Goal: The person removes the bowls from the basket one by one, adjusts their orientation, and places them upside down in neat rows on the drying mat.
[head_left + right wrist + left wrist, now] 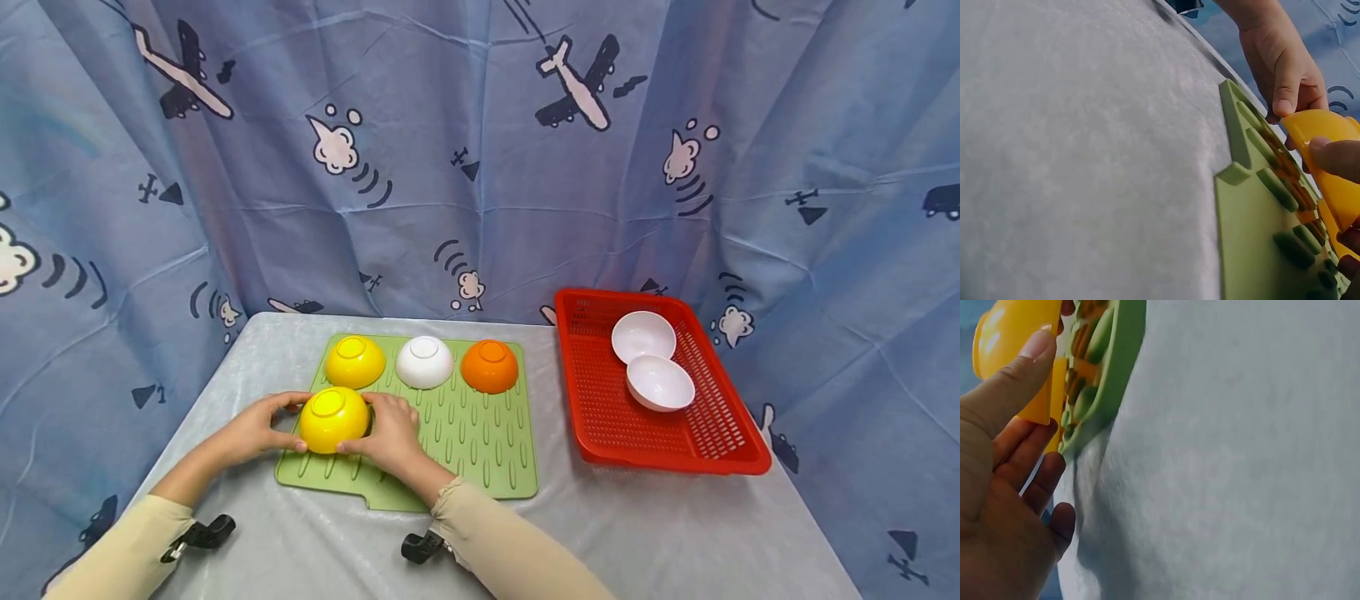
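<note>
Both hands hold an upside-down yellow bowl (334, 421) by its sides, close over the left part of a green drying mat (472, 442). The left hand (258, 432) pinches its left side, with the thumb near the rim, as the left wrist view also shows. On the other side, the right hand (392, 432) grips the bowl between thumb and fingers. Behind it, a second yellow bowl (355, 362), a white bowl (424, 363) and an orange bowl (489, 367) stand in a row on the mat, all bottom up.
A red basket (600, 454) sits at the right of the table, with two white bowls inside, an upper one (643, 335) and a lower one (661, 383). A blue patterned curtain (450, 150) hangs behind the pale table cover (315, 550).
</note>
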The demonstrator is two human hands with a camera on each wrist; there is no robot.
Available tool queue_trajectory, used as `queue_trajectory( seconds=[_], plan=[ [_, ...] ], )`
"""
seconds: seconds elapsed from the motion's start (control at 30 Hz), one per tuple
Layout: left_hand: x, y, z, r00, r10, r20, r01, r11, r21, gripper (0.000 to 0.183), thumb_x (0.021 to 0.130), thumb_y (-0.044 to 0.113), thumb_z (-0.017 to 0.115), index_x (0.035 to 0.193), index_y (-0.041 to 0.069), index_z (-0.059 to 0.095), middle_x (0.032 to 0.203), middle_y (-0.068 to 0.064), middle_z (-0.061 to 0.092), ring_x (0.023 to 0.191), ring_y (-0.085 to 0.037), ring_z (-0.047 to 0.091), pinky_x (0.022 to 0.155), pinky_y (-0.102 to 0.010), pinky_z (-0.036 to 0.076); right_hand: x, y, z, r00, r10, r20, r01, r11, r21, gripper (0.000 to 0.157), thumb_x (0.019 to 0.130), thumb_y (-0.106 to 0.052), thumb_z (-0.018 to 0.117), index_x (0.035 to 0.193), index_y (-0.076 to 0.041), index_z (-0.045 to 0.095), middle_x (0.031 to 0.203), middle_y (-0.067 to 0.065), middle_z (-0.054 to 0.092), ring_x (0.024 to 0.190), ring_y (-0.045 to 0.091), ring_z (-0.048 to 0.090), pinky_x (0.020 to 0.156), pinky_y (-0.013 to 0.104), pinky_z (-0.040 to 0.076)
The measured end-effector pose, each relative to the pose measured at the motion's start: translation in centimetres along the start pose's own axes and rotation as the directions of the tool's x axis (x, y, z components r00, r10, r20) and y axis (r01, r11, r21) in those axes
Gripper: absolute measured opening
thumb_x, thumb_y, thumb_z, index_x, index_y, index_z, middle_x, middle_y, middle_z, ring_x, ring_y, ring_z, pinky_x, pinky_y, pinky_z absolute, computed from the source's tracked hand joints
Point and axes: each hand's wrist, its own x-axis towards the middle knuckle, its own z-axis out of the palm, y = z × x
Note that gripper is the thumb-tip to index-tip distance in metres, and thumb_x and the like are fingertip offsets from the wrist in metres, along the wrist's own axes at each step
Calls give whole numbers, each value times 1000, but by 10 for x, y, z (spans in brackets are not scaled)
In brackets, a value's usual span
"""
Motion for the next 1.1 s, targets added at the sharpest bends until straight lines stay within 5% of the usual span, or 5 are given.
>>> queue_trajectory(
  seconds=[0.43,0.67,1.1],
  plan=[
    [-2,-8,4,1000,23,-17,-21,987,157,83,75,42,90,143,7,57,137,-12,62,123,-33,52,102,-56,41,-5,-3,9,1000,-6,-4,5,992,-126,84,70,-51,92,140,-18,60,134,-4,64,131,18,48,111,41,28],
    [-2,10,-4,999,37,10,-38,990,139,86,78,41,89,146,4,52,144,-15,56,124,-36,51,101,-62,42,-10,-5,10,1000,-19,-10,17,990,-140,82,71,-52,91,139,-17,60,130,-4,65,130,18,48,109,42,29],
    [28,42,0,994,112,-14,-109,986,125,48,85,30,85,125,10,70,121,-6,63,106,-26,52,89,-54,46,-6,-3,7,999,-35,1,35,985,-167,83,75,-55,87,142,-17,58,133,-3,64,132,18,47,111,42,29]
  ],
)
